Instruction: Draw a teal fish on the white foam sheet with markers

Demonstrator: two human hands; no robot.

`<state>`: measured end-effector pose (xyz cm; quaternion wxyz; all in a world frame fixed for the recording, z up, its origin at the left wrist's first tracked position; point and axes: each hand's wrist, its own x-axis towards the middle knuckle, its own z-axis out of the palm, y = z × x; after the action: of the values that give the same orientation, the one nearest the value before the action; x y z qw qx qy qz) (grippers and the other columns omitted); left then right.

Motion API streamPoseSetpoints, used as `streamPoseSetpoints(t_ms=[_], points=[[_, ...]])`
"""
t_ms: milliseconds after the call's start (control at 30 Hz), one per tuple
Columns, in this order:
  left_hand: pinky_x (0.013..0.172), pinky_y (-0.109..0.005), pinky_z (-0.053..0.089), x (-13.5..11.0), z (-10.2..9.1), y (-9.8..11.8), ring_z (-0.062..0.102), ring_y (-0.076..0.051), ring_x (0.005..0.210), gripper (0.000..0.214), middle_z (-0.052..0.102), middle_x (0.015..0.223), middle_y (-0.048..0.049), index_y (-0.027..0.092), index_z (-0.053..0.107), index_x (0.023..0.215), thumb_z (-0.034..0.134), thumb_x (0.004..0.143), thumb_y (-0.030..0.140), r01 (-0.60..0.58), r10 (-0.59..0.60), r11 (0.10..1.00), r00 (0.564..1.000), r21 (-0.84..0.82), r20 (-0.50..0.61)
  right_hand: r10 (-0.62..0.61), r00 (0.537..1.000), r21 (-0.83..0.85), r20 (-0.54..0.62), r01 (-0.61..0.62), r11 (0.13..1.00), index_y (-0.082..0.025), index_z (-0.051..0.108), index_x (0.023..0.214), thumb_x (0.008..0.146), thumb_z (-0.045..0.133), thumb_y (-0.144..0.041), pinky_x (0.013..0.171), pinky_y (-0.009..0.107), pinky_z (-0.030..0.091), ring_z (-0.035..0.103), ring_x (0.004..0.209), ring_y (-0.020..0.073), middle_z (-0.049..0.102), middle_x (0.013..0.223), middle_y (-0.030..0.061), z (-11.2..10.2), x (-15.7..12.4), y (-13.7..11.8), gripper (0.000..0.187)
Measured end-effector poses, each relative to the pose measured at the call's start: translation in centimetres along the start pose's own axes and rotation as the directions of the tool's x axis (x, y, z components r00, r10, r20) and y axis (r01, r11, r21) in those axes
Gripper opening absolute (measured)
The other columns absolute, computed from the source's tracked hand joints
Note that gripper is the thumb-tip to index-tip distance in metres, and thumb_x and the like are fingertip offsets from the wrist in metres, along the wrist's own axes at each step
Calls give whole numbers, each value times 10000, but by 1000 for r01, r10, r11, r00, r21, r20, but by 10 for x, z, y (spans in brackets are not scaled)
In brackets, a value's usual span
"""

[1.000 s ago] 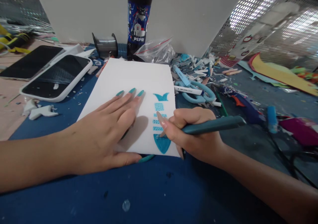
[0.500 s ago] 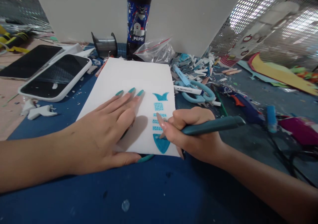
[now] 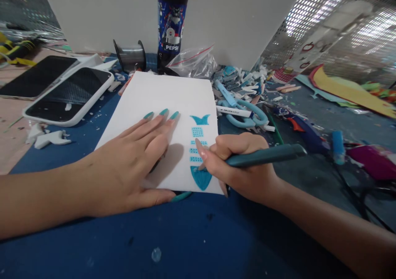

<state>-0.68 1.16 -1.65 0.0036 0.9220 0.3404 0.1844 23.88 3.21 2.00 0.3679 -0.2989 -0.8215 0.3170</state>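
A white sheet (image 3: 173, 91) lies on the blue table, and my left hand (image 3: 136, 159) rests on its left part with fingers stretched out and the thumb along the near edge. Wrapped round a teal pen (image 3: 262, 155) is my right hand (image 3: 244, 163), at the sheet's right edge. The pen's tip meets the upper part of a solid blue curved triangle (image 3: 201, 180). Above that shape runs a column of dotted blue bands (image 3: 194, 150), a dotted square (image 3: 197, 132) and a blue tail-like shape (image 3: 200, 119). My fingers hide part of the bands.
Blue scissors (image 3: 244, 116) and a white marker (image 3: 234, 111) lie right of the sheet, beside a heap of scraps (image 3: 244, 83). Behind stand a Pepsi bottle (image 3: 172, 27), a spool (image 3: 130, 56) and a plastic bag (image 3: 198, 64). Two phones (image 3: 71, 95) lie left; a cable (image 3: 349, 192) lies right.
My right hand and the pen have barely shifted at the blue triangle. My left hand stays in place on the sheet.
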Motion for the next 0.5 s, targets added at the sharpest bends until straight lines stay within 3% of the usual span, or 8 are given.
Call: streamPoseSetpoints(t_ms=[100,200,367,500], points=[[1218,-563,316,1,-2,3,285,-404,1525,920,334,1638,-189,167,101,1630,426,953,699,46,-46,999,999,-3,3,21,1000,19,20,-22,1000,-190,177,591,837,560,-40,417,202,308,263,420,52,234,472,-72,0,0,1,480],[1224,-560,303,2,-3,6,290,-404,1523,932,341,1640,-168,195,97,1634,430,940,723,85,-85,996,996,-15,16,54,998,18,25,-54,998,-190,181,584,863,586,-95,418,215,329,232,412,52,215,468,-74,-1,0,1,500],[1221,-571,307,1,0,0,284,-412,1523,977,301,1654,-183,198,57,1639,494,922,697,10,-10,1000,1000,-23,6,42,999,33,29,-43,999,-192,178,588,881,587,-107,420,222,335,234,420,55,222,476,-72,0,-1,1,510],[1212,-579,320,1,-1,1,295,-411,1519,928,331,1641,-184,188,77,1637,450,947,683,38,-38,999,999,-22,-4,84,996,21,21,-85,996,-196,175,578,881,592,-149,407,223,323,230,432,62,206,471,-67,1,-1,0,518]])
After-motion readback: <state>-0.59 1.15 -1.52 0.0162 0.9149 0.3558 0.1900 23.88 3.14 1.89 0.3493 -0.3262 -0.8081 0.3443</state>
